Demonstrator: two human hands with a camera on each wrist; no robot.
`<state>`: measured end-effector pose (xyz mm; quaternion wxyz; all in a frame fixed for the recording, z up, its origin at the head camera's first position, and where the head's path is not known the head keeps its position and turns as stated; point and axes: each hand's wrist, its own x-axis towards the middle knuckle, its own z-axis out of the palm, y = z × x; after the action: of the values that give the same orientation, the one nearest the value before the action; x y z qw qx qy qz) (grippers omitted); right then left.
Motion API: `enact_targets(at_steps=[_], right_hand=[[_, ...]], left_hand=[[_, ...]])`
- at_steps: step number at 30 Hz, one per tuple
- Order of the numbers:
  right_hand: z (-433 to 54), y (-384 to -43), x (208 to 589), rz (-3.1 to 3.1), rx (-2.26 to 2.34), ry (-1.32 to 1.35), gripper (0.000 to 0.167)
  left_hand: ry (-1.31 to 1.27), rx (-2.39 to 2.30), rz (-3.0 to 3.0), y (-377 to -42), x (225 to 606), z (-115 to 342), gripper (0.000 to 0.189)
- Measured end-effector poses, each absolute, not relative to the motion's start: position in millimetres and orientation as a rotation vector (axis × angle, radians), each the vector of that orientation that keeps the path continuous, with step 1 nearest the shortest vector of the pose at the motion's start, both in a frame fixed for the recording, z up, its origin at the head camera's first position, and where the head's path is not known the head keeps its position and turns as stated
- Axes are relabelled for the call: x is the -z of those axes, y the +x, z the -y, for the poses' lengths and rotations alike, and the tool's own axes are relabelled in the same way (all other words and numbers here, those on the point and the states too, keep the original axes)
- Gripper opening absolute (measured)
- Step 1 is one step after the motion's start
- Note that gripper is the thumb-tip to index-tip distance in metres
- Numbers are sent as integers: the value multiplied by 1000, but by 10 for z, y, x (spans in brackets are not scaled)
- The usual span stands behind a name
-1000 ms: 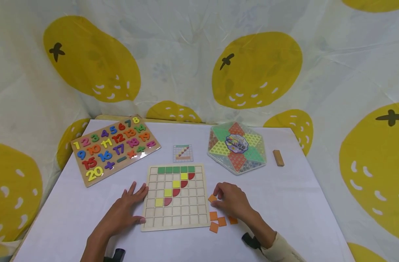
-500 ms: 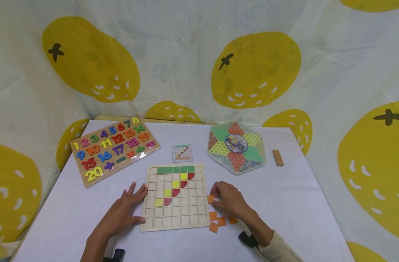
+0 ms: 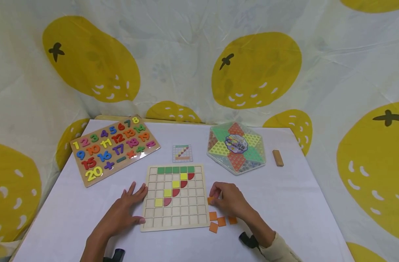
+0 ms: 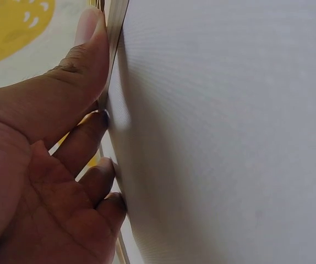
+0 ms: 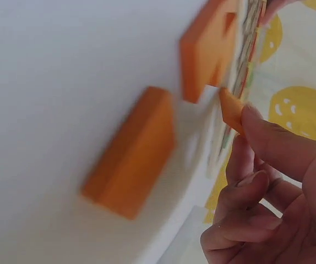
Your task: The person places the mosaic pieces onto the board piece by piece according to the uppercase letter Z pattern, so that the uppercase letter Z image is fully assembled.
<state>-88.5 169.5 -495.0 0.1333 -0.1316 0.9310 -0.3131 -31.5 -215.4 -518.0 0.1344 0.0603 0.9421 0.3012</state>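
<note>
A square wooden grid board [image 3: 193, 210] lies on the table, with green square tiles along its top row and yellow squares and red quarter-circle tiles in a diagonal. My left hand [image 3: 122, 211] is spread at the board's left side, its thumb and fingertips touching the edge. Just off the right edge, my right hand [image 3: 230, 200] pinches an orange square tile [image 5: 232, 110] between thumb and fingers. Several loose orange tiles [image 3: 221, 221] lie below that hand, close to the board's lower right corner.
Above the board lies a small pattern card [image 3: 183, 153]. A number puzzle board [image 3: 102, 174] is at the back left. At the back right sit a hexagonal Chinese checkers set [image 3: 236, 147] and a small wooden block [image 3: 278, 158]. A fruit-print curtain [image 3: 176, 54] hangs behind.
My right hand has shifted slightly left with the orange tile, which has turned from a tilted angle to nearly square with the board's edge. My left hand has stayed in place.
</note>
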Motion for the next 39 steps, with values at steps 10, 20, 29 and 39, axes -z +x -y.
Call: enact_targets(at_steps=[10, 20, 29, 39], right_hand=[[-1513, -868, 4800, -2637, 1080, -422, 15], [-1073, -833, 4818, -2571, 1099, -507, 16], [-561, -774, 4800, -2587, 988, -564, 16], [-198, -699, 4874, -2593, 914, -611, 15]], left_hand=[[170, -874, -2722, -327, 5153, 2155, 106], [194, -881, -2731, -321, 5132, 2145, 105], [179, -860, -2719, -319, 5143, 2142, 104], [159, -851, -2711, -329, 5164, 2149, 104]])
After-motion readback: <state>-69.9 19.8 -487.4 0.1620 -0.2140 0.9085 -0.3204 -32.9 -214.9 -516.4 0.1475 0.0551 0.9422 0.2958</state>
